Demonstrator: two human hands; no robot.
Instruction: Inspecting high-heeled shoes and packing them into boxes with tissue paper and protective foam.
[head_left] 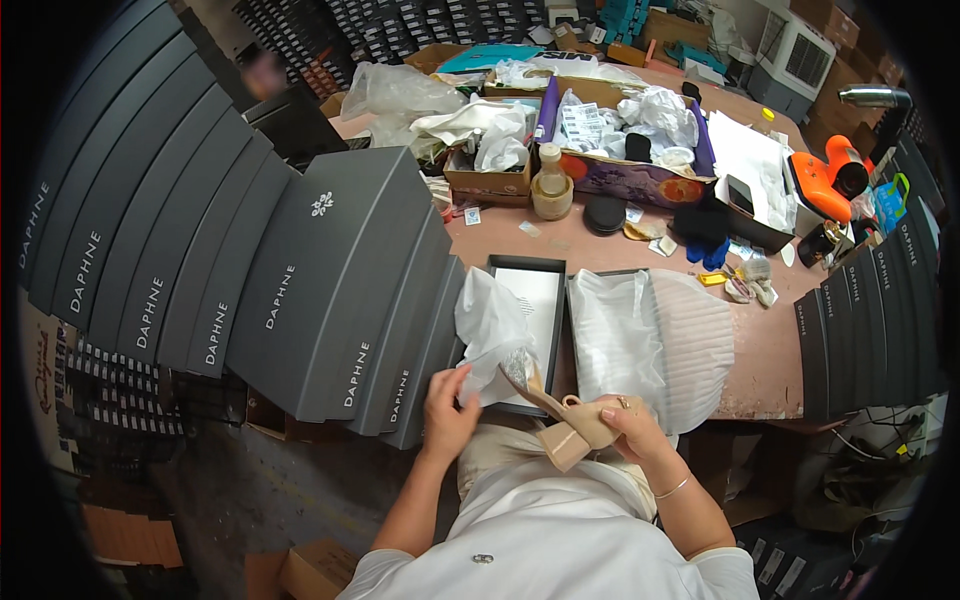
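Observation:
My right hand [632,432] grips a beige block-heeled shoe [590,422], its fingers closed near a small metal ornament. The squared heel [565,446] points down toward my lap, and a narrow part of the shoe slants up to the left. My left hand [449,412] has curled fingers at the lower edge of white tissue paper [490,315]; the exact contact is partly hidden. That paper lies over the left side of an open dark shoebox part [545,330]. Beside it stands another open box part [572,340], lined with white tissue and ribbed wrapping [690,345].
Tall stacks of grey shoeboxes [300,270] rise close on my left, with more shoeboxes [870,310] at the right. Across the table [760,350] are a purple carton [620,175] of crumpled paper, a bottle [551,185], an orange tool [825,185] and small scraps.

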